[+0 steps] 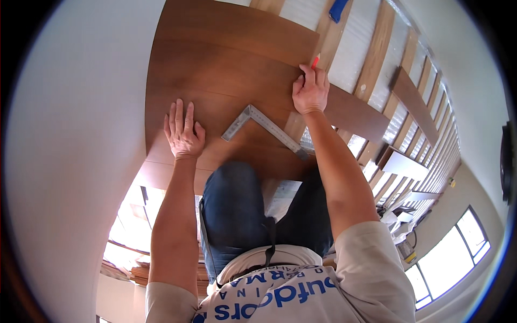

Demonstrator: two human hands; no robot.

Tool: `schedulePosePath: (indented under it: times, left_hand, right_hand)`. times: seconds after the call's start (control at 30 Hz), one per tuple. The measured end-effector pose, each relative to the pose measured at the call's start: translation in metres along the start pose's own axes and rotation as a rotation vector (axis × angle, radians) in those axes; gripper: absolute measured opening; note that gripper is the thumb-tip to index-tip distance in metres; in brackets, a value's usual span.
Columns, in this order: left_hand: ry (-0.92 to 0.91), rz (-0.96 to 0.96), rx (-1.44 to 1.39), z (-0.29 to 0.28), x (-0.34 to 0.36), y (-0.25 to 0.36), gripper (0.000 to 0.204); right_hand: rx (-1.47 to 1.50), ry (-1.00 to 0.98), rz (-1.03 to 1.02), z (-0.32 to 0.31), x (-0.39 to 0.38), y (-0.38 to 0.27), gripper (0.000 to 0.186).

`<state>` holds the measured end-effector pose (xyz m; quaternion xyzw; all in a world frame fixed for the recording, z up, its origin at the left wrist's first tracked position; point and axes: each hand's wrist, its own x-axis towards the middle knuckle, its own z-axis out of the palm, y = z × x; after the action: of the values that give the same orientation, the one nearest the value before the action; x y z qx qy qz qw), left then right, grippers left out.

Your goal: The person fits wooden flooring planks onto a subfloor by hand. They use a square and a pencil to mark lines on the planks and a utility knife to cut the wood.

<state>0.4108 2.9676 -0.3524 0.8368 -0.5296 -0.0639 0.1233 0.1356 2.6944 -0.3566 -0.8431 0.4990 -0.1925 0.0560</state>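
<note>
Brown floorboards (215,70) fill the upper centre of the frame, beside pale wooden battens (373,54) over silvery sheeting (349,62) at upper right. A metal square (273,129) lies on the boards near mid-frame; a dark plank (414,106) slants across battens at right, and a blue object (338,9) lies over one at the top edge.

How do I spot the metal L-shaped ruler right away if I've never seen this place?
Find the big patch of brown boards in the picture's upper middle. Look between the left hand and the right hand: the L-shaped ruler lies there, corner pointing up the picture. It's silvery and bent, unlike the flat brown boards under it.
</note>
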Motion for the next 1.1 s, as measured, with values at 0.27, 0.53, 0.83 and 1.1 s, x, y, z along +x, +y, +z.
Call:
schedulePosePath:
  times: [0.27, 0.53, 0.83, 1.1]
  left_hand:
    - [-0.009, 0.003, 0.015, -0.003, 0.0, -0.004, 0.065]
    - [-0.027, -0.005, 0.01, -0.003, -0.001, -0.001, 0.065]
    - [-0.023, -0.027, 0.021, -0.007, -0.001, -0.002, 0.065]
    - [-0.034, -0.057, -0.037, -0.014, 0.005, 0.001, 0.064]
  right_hand:
    - [-0.013, -0.014, -0.002, 0.003, 0.0, -0.004, 0.033]
    - [-0.015, -0.031, 0.0, -0.002, 0.001, -0.002, 0.032]
    - [0.01, -0.044, 0.0, 0.002, 0.003, -0.006, 0.034]
    - [0.009, -0.032, -0.031, 0.0, -0.001, -0.002, 0.038]
